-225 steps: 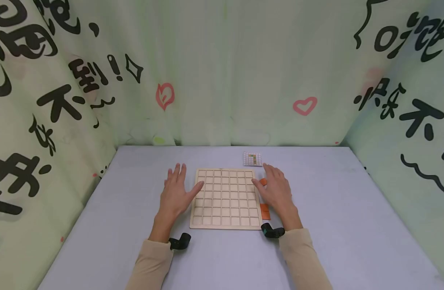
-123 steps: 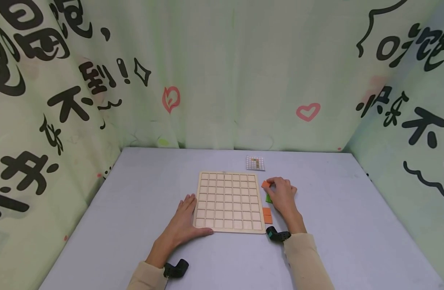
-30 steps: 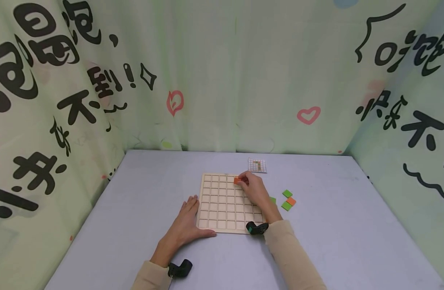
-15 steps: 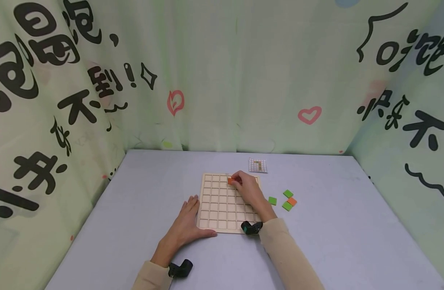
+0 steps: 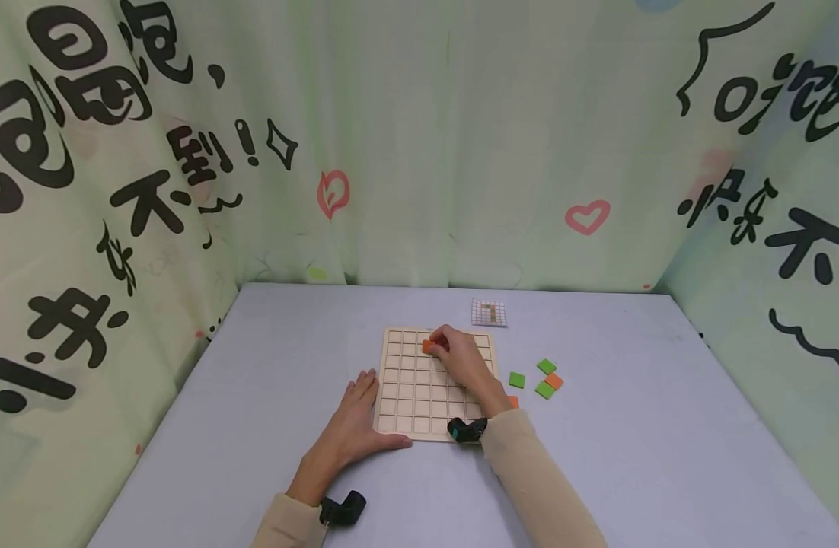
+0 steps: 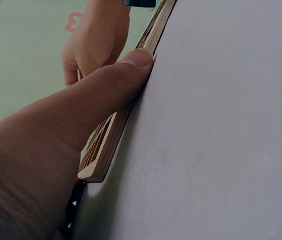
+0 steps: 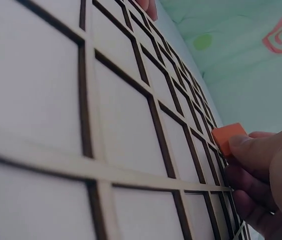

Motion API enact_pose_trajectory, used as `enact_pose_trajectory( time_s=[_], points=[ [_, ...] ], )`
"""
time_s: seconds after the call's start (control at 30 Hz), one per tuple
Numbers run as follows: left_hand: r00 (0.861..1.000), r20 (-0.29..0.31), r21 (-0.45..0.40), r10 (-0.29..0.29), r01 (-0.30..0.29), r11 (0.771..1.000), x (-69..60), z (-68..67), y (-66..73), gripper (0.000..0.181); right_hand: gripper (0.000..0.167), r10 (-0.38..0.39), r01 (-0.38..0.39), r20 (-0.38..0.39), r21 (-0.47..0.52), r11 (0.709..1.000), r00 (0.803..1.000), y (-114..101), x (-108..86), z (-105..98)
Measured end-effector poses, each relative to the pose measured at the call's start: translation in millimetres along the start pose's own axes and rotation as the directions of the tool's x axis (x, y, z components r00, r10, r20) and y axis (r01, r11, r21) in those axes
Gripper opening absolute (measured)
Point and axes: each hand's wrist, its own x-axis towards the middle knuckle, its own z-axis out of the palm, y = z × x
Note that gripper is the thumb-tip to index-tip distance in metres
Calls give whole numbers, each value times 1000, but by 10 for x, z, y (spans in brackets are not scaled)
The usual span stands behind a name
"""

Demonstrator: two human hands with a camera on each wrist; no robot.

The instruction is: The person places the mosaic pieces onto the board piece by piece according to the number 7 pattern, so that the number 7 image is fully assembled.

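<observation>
Over the board (image 5: 409,388), farther left than before, orange tile (image 5: 427,347) in right hand's (image 5: 464,361) pinch; left hand (image 5: 354,422) outspread.

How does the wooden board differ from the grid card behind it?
The wooden board is large; the grid card is small. The board's visible cells are plain; the card's include some coloured ones. The left hand touches the board; the card lies untouched. Both bear grids.
</observation>
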Motion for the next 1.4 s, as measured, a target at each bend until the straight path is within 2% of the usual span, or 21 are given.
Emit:
enact_pose_trajectory(
  time_s=[0.5, 1.13, 1.4],
  points=[
    [1000, -8, 5, 13, -13, 1000, 10, -3, -8, 126, 17, -2, 13, 73, -150, 989, 997, -116, 70, 48],
    [1000, -15, -5, 23, -23, 1000, 3, 7, -13, 125, 19, -91, 96, 35, -186, 978, 995, -69, 33, 76],
    [1000, -10, -8, 20, -20, 1000, 6, 17, -20, 126, 24, -76, 90, 74, -201, 976, 994, -78, 16, 72]
  ],
)
